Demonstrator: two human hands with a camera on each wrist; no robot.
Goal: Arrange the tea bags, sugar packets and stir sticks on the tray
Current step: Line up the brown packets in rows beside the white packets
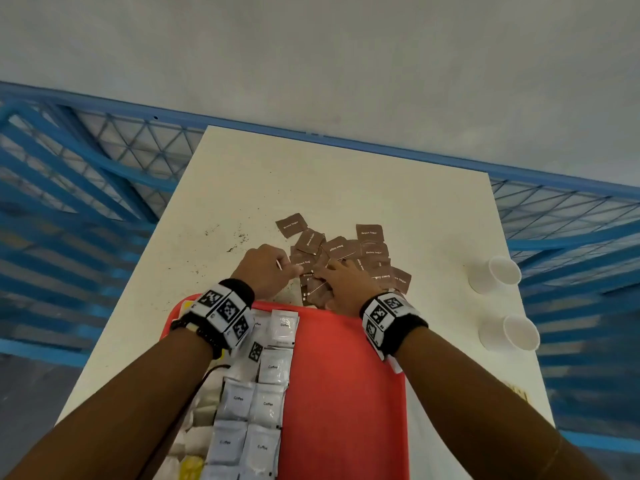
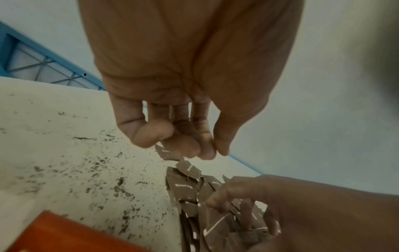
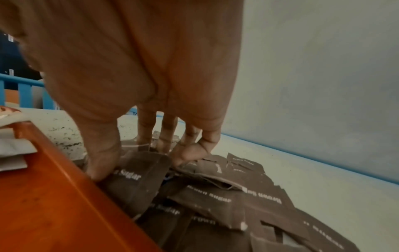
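My left hand (image 1: 265,270) and right hand (image 1: 341,284) both work at the heap of brown sugar packets (image 1: 372,252), which lies on the desk (image 1: 242,174) just beyond the far edge of the red tray (image 1: 343,393).

Head view: shows the overall layout, which neither wrist view gives. White coffee sachets (image 1: 268,403) lie in two columns along the tray's left half; I count about eight, the nearest cut off by the frame. Paler, partly yellow packets lie at the tray's left edge, too hidden by my arm to identify. Two white paper cups (image 1: 495,275) lie on their sides near the desk's right edge. The brown packets overlap; roughly a dozen show, exact count not possible.

Left wrist view: my left fingers (image 2: 183,146) are bunched against the thumb over the heap's edge, a packet corner just below them; whether they pinch it I cannot tell. Dark crumbs (image 2: 103,170) are scattered on the desk to the heap's left.

Right wrist view: my right thumb (image 3: 103,160) and fingers press down into the heap against the tray's far edge, and the thumb and fingers curl onto one "Brown Sugar" packet (image 3: 138,177), bending it.
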